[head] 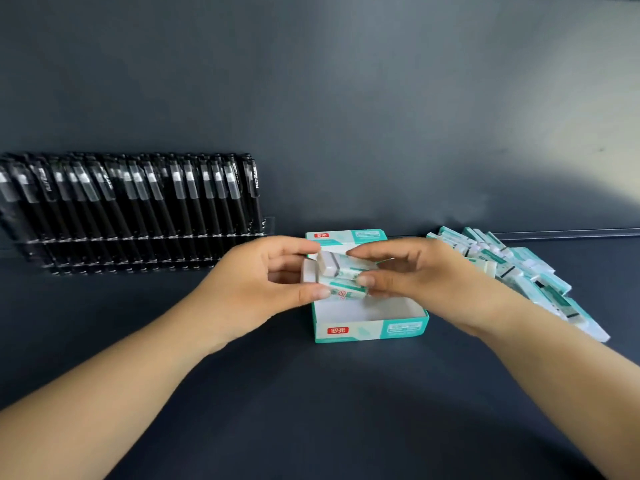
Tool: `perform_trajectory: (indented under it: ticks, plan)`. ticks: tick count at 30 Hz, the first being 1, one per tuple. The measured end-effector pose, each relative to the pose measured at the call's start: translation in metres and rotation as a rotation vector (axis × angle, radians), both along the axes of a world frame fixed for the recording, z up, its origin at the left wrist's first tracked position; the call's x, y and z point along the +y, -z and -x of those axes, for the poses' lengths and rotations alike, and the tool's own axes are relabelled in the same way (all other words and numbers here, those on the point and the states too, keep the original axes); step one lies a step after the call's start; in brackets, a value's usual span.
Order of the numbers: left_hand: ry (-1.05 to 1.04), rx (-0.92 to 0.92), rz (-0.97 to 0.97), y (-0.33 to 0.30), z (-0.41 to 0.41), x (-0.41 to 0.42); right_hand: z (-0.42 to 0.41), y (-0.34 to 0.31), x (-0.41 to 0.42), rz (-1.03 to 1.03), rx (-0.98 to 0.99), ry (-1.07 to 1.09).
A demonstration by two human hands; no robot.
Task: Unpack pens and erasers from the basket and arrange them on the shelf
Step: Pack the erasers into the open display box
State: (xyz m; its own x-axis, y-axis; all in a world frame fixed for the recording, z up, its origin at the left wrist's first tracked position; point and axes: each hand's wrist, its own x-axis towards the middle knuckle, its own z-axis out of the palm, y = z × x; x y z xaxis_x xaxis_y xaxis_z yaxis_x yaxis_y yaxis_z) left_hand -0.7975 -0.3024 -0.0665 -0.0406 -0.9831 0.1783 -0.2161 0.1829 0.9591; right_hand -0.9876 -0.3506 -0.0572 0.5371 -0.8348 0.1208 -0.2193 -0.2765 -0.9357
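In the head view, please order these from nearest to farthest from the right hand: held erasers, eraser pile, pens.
From the right hand:
1. Held erasers: in its fingers, above the open box.
2. Eraser pile: just behind it, on the right.
3. Pens: far left, against the wall.

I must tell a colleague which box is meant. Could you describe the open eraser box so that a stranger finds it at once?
On the dark shelf, look between the row of black pens at the left and the loose pile of erasers at the right. The open eraser box stands there, under both hands. It alone is a white and teal carton with a red logo.
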Motion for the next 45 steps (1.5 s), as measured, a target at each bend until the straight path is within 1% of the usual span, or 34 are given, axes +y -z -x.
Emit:
perform_trajectory:
  ticks: [3, 5, 7, 11, 14, 17, 19, 21, 23, 26, 28, 35, 40, 45]
  plan:
    - [-0.004, 0.01, 0.019, 0.004, -0.008, -0.004, 0.002, 0.004, -0.01, 0.017, -0.029, 0.075]
    - [-0.006, 0.005, 0.03, 0.01, -0.014, -0.007, 0.005, 0.007, -0.018, 0.061, 0.012, 0.126]
    - [-0.021, 0.001, 0.036, 0.018, -0.02, -0.01, 0.008, 0.01, -0.023, 0.128, 0.106, 0.173]
    - [-0.069, 0.02, 0.021, 0.033, -0.028, -0.02, 0.014, 0.018, -0.027, 0.311, 0.419, 0.265]
    - [-0.135, 0.098, 0.016, 0.038, -0.032, -0.024, 0.014, 0.02, -0.024, 0.478, 0.621, 0.24]
    - [-0.155, 0.22, 0.009, 0.038, -0.031, -0.025, 0.006, 0.023, -0.024, 0.615, 0.637, 0.15]
    - [-0.128, 0.228, 0.029, 0.038, -0.028, -0.025, 0.001, 0.025, -0.024, 0.639, 0.664, 0.101]
    - [-0.093, 0.177, 0.04, 0.04, -0.024, -0.024, -0.005, 0.021, -0.025, 0.585, 0.743, 0.065]
    - [-0.08, 0.139, 0.025, 0.044, -0.023, -0.023, -0.008, 0.017, -0.026, 0.481, 0.802, 0.023]
    - [-0.081, 0.092, 0.031, 0.048, -0.024, -0.025, -0.01, 0.017, -0.028, 0.365, 0.765, -0.001]
    - [-0.092, 0.097, 0.023, 0.049, -0.025, -0.024, -0.01, 0.02, -0.028, 0.318, 0.739, -0.008]
    - [-0.074, 0.059, 0.006, 0.053, -0.023, -0.023, -0.01, 0.018, -0.026, 0.223, 0.691, -0.067]
    - [-0.053, 0.053, 0.007, 0.054, -0.025, -0.023, -0.011, 0.019, -0.026, 0.227, 0.68, -0.04]
    - [-0.035, 0.056, 0.039, 0.055, -0.026, -0.023, -0.009, 0.019, -0.025, 0.17, 0.665, -0.01]
